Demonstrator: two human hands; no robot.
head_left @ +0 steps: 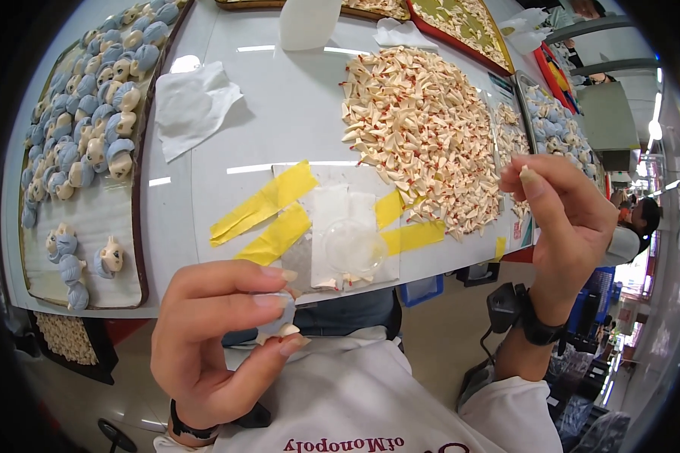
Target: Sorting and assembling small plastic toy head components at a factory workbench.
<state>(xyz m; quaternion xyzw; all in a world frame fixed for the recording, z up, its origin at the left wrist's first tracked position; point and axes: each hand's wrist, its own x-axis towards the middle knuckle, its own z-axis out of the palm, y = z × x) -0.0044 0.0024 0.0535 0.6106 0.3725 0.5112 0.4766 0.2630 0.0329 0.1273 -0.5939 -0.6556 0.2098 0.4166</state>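
Note:
My left hand [211, 332] is closed around a small doll head [274, 315] with blue-grey hair, held between thumb and fingers near the table's front edge. Much of the head is hidden by the fingertips. Raised to the right, my right hand [570, 215] pinches a tiny pale piece [524, 171] between thumb and forefinger; its shape is mostly covered. Just left of that hand, a large heap of small cream pointed pieces with red tips [419, 136] lies on the table. A round clear dish [353, 251] sits on a white pad [330, 202] between the hands.
On the left stands a tray [117, 219] with many blue-haired doll heads. Yellow tape strips [264, 202] flank the pad. A white cloth [194, 106] and a white bottle [308, 23] lie farther back. More trays [499, 57] line the back right; a person [635, 234] is beyond.

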